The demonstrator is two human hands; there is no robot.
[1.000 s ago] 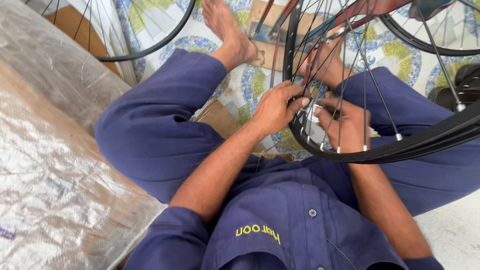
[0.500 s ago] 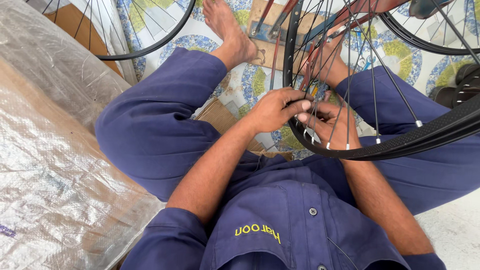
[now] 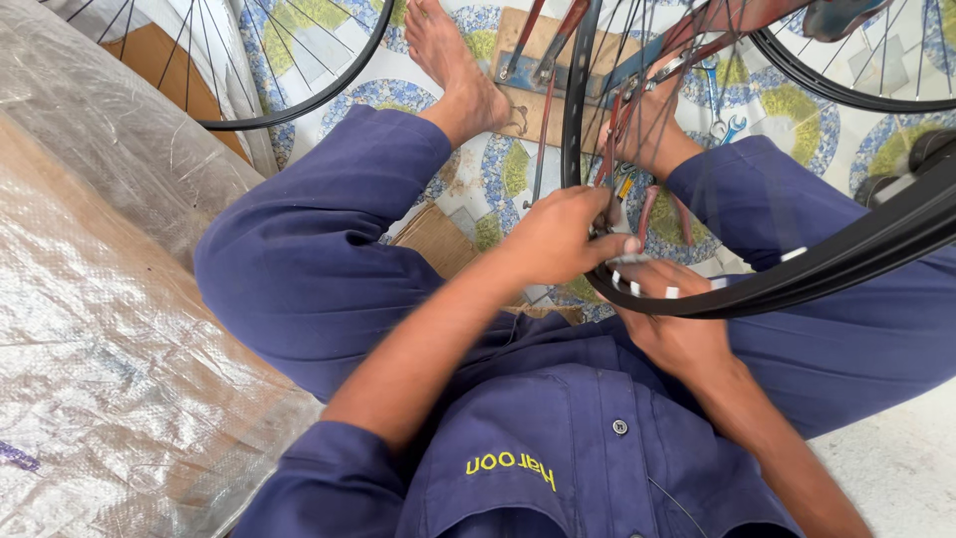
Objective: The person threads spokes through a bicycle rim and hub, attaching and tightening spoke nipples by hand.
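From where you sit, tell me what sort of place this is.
Probably a bicycle repair workshop, worked on the floor. The hands, left hand and right hand, work at a spoked wheel rim; spanners lie on the patterned floor, and another wheel stands nearby.

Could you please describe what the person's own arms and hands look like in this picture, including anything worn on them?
Both arms are bare from above the elbow down, with dark blue work-shirt sleeves rolled or cut short. The left hand and right hand are bare: no gloves, and no rings, watch or bands visible. The matching blue trousers look like one uniform.
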